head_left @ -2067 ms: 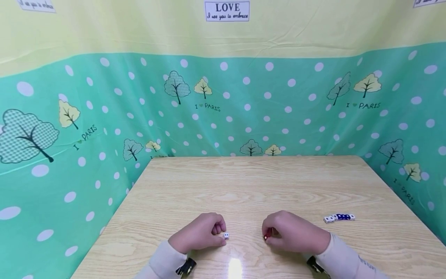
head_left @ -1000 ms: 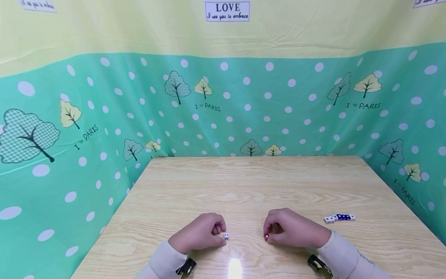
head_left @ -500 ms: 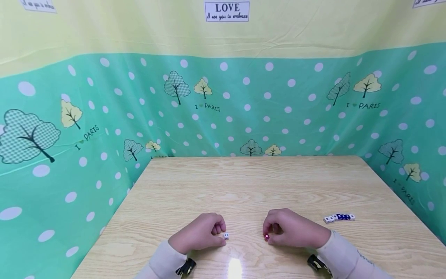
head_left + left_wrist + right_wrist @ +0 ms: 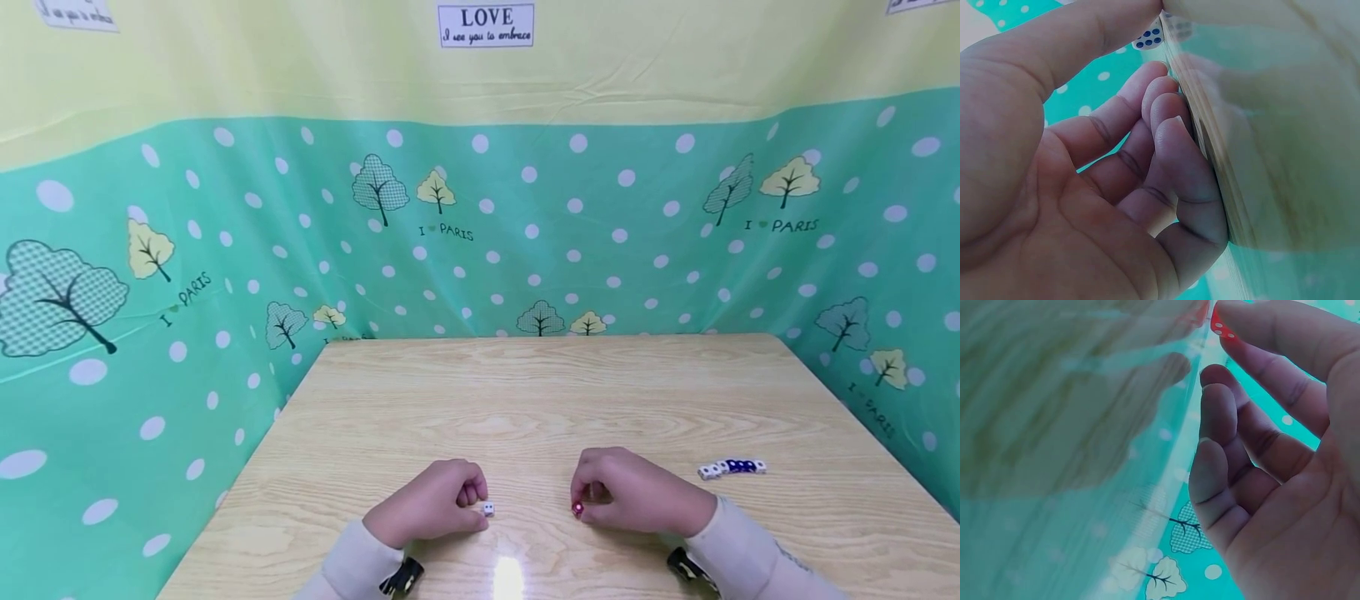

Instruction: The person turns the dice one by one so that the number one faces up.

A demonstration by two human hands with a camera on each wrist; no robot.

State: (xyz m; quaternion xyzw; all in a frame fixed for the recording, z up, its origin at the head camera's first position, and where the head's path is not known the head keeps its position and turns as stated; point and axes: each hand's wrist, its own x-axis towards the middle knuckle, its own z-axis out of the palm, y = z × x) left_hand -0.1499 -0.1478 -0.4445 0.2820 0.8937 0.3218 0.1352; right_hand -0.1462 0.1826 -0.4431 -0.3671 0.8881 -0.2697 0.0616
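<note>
In the head view a white die (image 4: 489,508) with blue pips stands on the wooden table (image 4: 510,417). My left hand (image 4: 435,498) rests on the tabletop beside it, thumb tip close to the die. In the left wrist view, fingers loosely bent, a gap shows between the index fingertip and the white die (image 4: 1149,39); whether the thumb touches it I cannot tell. Across from it my right hand (image 4: 637,492) pinches a small red die (image 4: 577,507) between thumb and index finger, low at the tabletop. Its other fingers curl toward the palm in the right wrist view.
Further right lies a short row of white and dark blue dice (image 4: 731,468), set side by side in a slightly bent line. Green and yellow patterned cloth (image 4: 555,225) hangs behind and along both sides of the table.
Between the oldest frame and now, the right hand has shifted a little to the right with the red die, which shows more between the fingertips. The left hand and white die have stayed put.
</note>
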